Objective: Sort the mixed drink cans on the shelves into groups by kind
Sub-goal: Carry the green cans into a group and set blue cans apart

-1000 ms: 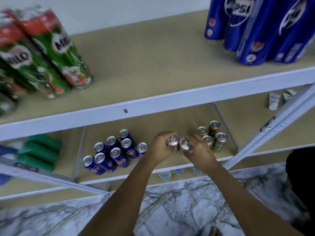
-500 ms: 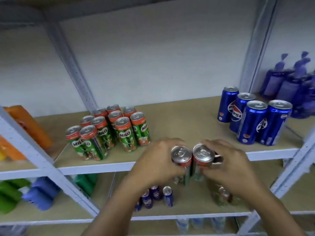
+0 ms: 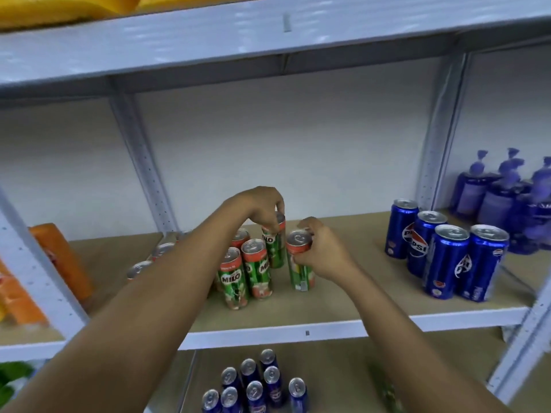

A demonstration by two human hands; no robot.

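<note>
Milo cans, slim green-and-red aluminium ones with silver lids, are being gathered on the middle shelf (image 3: 343, 317), a tan board with a pale metal front rail. The left hand (image 3: 262, 208) reaches over the standing cluster of Milo cans (image 3: 244, 272) and pinches the rim of one green can (image 3: 275, 248) from above at the back of the group. The right hand (image 3: 320, 253) has its fingers curled round the upper part of a second green can (image 3: 299, 274), which stands just beside the cluster on its right.

To finish this placement well, I judge each can should be lowered straight down until its base sits flat, then nudged against its neighbours before the fingers loosen; tall narrow cans tip easily, and a sideways knock from a wrist could topple the row. The left forearm crosses above the cans on the cluster's left, so it should lift clear rather than sweep back.

Open board lies between the Milo group and the tall blue Pepsi cans (image 3: 441, 254) well off to the right, giving ample room for more. The front rail is near the foremost Milo cans, so growth is safer rightward or backward. Small blue cans (image 3: 256, 386) wait on the lower shelf.
</note>
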